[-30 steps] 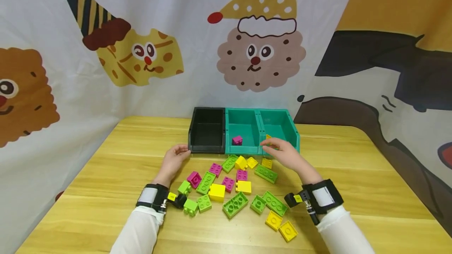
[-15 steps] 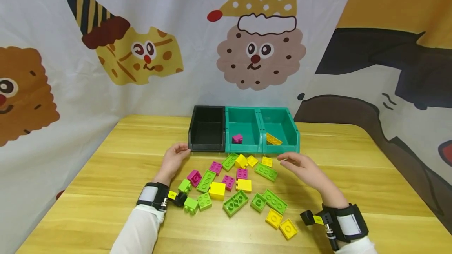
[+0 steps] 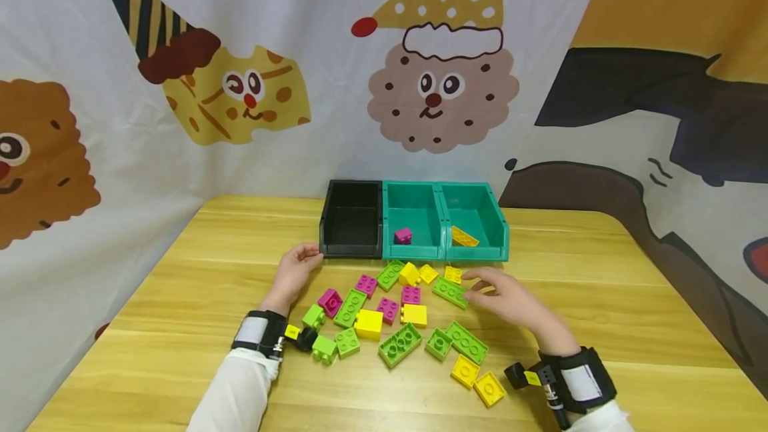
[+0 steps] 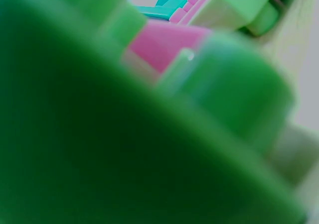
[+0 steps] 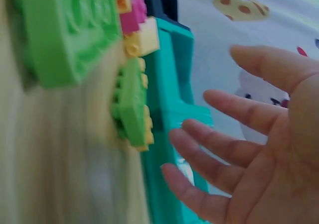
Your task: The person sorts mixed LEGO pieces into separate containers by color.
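A person's right hand reaches over a wooden table, fingertips at the end of a long light-green plastic brick, just beside a small yellow studded brick. From the head view, contact is hard to judge and the lower fingers are partly hidden; the right wrist view reveals all five digits apart, holding nothing, with a gap before the brick. There the small yellow brick is mostly masked by the green one, and another green block is cut off at the top.

The left hand lies at the front corner of a black plastic bin, fingers loosely bent; whether they pinch its edge cannot be told. Its own wrist view misses the hand, blocked by a blurred, dark-green brick surface, a magenta brick showing behind.

Only the head view shows the magenta brick with studs inside the middle teal plastic bin and the flat orange-yellow piece in the right teal bin. White sleeves run out of frame below.
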Demonstrator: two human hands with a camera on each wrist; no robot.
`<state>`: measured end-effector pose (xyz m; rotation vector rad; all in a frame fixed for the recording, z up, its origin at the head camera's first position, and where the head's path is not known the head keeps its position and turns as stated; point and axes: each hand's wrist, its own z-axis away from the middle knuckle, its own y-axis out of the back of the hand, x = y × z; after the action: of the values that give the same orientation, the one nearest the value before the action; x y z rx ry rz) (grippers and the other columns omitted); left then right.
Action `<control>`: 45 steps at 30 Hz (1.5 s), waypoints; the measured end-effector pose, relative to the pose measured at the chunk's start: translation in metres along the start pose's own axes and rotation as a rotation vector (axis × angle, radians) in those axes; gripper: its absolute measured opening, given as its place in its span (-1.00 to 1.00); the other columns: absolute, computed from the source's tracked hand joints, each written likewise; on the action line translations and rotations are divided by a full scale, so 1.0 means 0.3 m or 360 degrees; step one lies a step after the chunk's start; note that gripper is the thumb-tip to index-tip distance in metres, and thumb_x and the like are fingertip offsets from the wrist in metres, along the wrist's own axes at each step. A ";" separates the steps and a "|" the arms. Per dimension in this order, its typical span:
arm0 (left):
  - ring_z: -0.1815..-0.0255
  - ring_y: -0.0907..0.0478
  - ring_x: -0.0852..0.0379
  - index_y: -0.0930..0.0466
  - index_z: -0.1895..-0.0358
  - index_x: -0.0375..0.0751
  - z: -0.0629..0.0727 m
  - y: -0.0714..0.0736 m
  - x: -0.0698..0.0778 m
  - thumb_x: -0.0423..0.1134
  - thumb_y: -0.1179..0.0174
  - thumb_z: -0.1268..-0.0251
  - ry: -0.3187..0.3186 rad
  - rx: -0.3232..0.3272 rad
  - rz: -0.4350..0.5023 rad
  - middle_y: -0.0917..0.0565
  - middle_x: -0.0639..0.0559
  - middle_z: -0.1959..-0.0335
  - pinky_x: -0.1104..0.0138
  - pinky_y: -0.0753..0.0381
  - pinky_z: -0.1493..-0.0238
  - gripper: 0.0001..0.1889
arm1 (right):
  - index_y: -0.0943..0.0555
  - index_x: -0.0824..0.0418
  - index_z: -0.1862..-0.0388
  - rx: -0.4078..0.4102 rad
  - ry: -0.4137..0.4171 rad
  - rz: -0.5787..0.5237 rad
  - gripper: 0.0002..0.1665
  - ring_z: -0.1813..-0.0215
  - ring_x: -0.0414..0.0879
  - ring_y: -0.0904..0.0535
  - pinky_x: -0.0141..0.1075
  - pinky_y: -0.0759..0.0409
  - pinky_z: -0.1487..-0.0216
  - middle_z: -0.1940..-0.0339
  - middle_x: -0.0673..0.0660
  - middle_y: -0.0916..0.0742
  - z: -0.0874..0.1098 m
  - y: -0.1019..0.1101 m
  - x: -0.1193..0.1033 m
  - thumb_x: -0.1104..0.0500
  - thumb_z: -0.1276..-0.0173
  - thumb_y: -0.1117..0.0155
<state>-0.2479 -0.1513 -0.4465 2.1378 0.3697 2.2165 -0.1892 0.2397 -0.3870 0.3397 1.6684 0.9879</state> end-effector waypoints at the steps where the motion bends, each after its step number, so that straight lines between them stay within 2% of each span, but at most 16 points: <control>1: 0.10 -0.46 0.12 -0.49 -0.06 -0.42 0.000 0.000 -0.002 -0.40 -0.09 -0.33 0.0002 0.0000 0.0004 -0.56 -0.24 0.04 0.54 -0.45 0.18 -0.73 | -0.51 0.32 -0.12 -0.0033 -0.0007 0.0034 -0.50 0.00 0.08 -0.56 -0.09 -0.58 0.03 -0.11 0.27 -0.58 -0.002 -0.012 -0.002 0.05 -0.31 -0.26; 7: 0.16 -0.45 0.21 -0.50 -0.05 -0.43 0.001 0.000 -0.012 -0.41 -0.09 -0.32 0.0004 0.0000 0.0019 -0.56 -0.22 0.05 0.55 -0.46 0.19 -0.73 | -0.57 0.27 -0.03 -0.0232 0.0056 0.0263 -0.42 0.21 -0.11 -0.47 -0.28 -0.51 0.21 0.19 0.09 -0.62 0.005 -0.045 -0.019 -0.02 -0.10 -0.45; 13: 0.09 -0.46 0.12 -0.49 -0.06 -0.42 0.004 0.003 -0.015 -0.40 -0.09 -0.33 0.0009 0.0008 0.0007 -0.55 -0.25 0.03 0.54 -0.45 0.18 -0.72 | -0.58 0.23 0.04 -0.0401 0.0056 0.0274 -0.39 0.29 -0.13 -0.44 -0.33 -0.46 0.30 0.32 0.02 -0.59 0.012 -0.057 -0.049 -0.03 0.03 -0.54; 19: 0.07 -0.46 0.09 -0.49 -0.05 -0.42 0.007 0.003 -0.024 -0.40 -0.10 -0.33 0.0017 0.0014 0.0006 -0.55 -0.25 0.03 0.53 -0.45 0.17 -0.73 | -0.59 0.19 0.10 -0.0540 0.0063 0.0220 -0.47 0.40 -0.21 -0.39 -0.38 -0.41 0.38 0.42 -0.02 -0.58 0.013 -0.087 -0.064 -0.02 0.01 -0.52; 27: 0.08 -0.45 0.11 -0.49 -0.06 -0.43 0.007 0.002 -0.024 -0.40 -0.09 -0.33 0.0026 0.0002 0.0015 -0.55 -0.25 0.03 0.55 -0.45 0.17 -0.72 | -0.58 0.13 0.12 -0.0554 -0.0002 0.0231 -0.51 0.44 -0.19 -0.33 -0.37 -0.33 0.43 0.48 -0.02 -0.52 0.011 -0.118 -0.053 0.06 0.05 -0.55; 45: 0.07 -0.48 0.08 -0.49 -0.07 -0.41 -0.004 0.003 -0.002 -0.37 -0.09 -0.34 0.0005 0.0001 -0.0030 -0.56 -0.26 0.01 0.51 -0.45 0.13 -0.72 | -0.59 0.19 0.12 -0.0524 0.0046 0.0216 -0.64 0.41 -0.18 -0.32 -0.37 -0.29 0.42 0.48 0.03 -0.49 -0.005 -0.088 -0.060 0.18 -0.07 -0.42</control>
<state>-0.2490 -0.1523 -0.4468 2.1226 0.3896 2.2101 -0.1773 0.2110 -0.3947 0.2208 1.4907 1.3525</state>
